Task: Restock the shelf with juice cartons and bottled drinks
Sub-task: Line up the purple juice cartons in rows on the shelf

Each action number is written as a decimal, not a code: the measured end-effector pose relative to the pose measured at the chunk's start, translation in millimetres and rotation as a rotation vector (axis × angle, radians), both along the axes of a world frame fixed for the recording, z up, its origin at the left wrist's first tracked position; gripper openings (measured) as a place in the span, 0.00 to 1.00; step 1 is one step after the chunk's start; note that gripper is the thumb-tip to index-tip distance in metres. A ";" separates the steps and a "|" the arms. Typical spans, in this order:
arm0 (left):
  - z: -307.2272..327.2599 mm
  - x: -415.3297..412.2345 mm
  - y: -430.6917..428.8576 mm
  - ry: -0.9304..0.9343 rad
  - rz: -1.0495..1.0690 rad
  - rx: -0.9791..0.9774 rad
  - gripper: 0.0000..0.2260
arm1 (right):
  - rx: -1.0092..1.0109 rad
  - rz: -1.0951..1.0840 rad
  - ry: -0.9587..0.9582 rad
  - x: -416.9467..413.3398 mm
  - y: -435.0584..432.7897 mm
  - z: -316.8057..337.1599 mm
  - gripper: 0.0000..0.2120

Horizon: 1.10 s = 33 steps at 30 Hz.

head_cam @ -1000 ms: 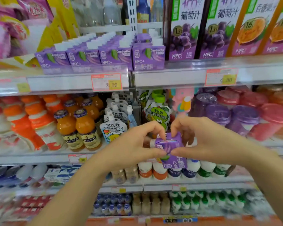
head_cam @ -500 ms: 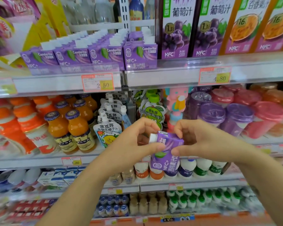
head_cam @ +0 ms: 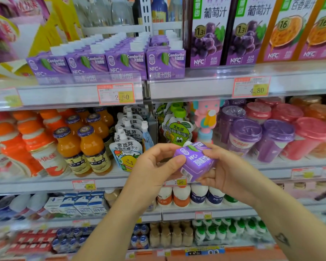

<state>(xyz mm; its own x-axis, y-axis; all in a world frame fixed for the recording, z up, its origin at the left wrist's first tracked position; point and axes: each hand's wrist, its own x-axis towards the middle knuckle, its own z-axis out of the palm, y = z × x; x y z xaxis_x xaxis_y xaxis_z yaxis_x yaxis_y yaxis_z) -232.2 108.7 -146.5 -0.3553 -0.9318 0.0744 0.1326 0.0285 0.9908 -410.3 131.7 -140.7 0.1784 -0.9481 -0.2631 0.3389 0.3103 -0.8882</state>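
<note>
A purple juice carton (head_cam: 195, 162) is held tilted between left hand (head_cam: 152, 166) and right hand (head_cam: 228, 172), not yet shelved; matching carton rows (head_cam: 105, 63) at 11 o'clock appear well stocked, placement judged outstanding

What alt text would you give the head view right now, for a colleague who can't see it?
The left hand and right hand together hold a small purple juice carton, tilted, before the shelves. Rows of matching purple cartons sit up top beside tall grape juice cartons; orange bottles stand below.
</note>
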 end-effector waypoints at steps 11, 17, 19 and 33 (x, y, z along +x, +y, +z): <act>-11.6 -4.2 -6.4 0.109 0.020 0.281 0.14 | 0.077 -0.154 -0.011 15.4 3.1 -12.5 0.23; -16.5 -2.3 -7.6 0.098 -0.011 0.439 0.13 | -0.086 -0.285 0.231 15.0 8.2 -14.2 0.17; -16.6 -1.0 -6.9 0.078 -0.038 0.486 0.17 | -0.188 -0.302 0.365 14.2 8.9 -12.7 0.21; -6.0 7.2 0.1 0.234 -0.081 0.414 0.19 | -0.572 -0.074 0.538 -7.2 8.4 1.0 0.16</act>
